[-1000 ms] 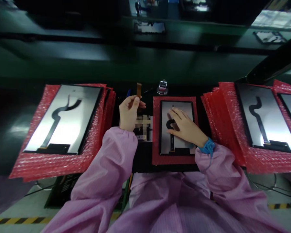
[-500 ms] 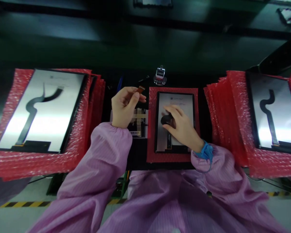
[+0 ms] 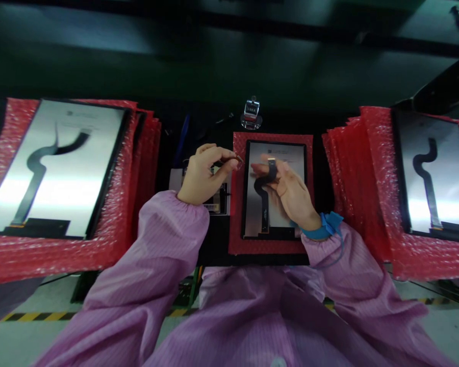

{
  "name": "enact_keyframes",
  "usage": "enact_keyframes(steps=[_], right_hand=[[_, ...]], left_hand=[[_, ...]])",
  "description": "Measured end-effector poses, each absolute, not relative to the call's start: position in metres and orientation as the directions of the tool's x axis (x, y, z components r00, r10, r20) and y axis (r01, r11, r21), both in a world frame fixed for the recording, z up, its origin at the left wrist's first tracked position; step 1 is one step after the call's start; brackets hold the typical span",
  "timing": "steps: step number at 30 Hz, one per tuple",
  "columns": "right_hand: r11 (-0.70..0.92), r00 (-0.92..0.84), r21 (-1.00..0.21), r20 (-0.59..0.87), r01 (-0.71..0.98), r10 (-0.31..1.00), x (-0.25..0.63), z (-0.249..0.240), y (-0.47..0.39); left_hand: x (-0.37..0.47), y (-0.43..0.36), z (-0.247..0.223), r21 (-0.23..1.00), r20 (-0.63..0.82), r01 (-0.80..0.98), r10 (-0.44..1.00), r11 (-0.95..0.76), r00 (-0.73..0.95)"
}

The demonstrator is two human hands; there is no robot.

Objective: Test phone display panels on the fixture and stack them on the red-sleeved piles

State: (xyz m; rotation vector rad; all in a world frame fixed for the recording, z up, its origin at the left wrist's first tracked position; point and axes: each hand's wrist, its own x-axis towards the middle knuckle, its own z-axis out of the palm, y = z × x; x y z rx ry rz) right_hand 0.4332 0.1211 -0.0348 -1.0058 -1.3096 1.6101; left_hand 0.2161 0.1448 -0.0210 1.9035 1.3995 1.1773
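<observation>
Black ribbon cable [image 3: 265, 208] of display panel [image 3: 285, 218] backed by right hand [image 3: 296, 198]; whether clamped cannot be told. Brown strip [image 3: 239, 159] pinched in left hand [image 3: 203, 174], mostly hidden by fingers [image 3: 216, 153].

You wear a lilac smock [image 3: 233, 316] of finely striped cloth, with a pale round button [image 3: 278, 362] on the front. Your left sleeve [image 3: 160, 244] and right sleeve [image 3: 357, 265] are long, loose and creased, and the left cuff [image 3: 193, 205] is gathered. A blue band [image 3: 325, 227] circles your right wrist [image 3: 309, 222], with a thin blue cord [image 3: 342, 246] looping from it. Your left hand [image 3: 204, 173] and right hand [image 3: 296, 196] are bare.
</observation>
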Motion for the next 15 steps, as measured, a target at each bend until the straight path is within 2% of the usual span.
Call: enact_keyframes(steps=[3,7,11,15], right_hand=[[-0.096,-0.436,-0.990,-0.044,-0.099,0.899,0.4326,-0.0354,0.1210],[0.138,-0.488,-0.990,0.104,0.033,0.866,0.4359,-0.0332,0.1251],[0.462,-0.561,-0.858,0.274,0.223,0.781,0.4383,-0.0304,0.1289],[0.598,-0.601,-0.719,0.316,0.353,0.734,0.4368,-0.0320,0.1302]], left_hand=[[0.2168,0.1448,-0.0199,0.751,0.337,0.533,0.921,-0.389,0.197],[0.2176,0.1428,-0.0196,0.664,0.394,0.556,0.865,-0.501,0.310],[0.2194,0.1404,-0.0211,0.569,0.398,0.611,0.834,-0.551,0.382],[0.2223,0.1381,-0.0218,0.526,0.357,0.622,0.815,-0.580,0.457]])
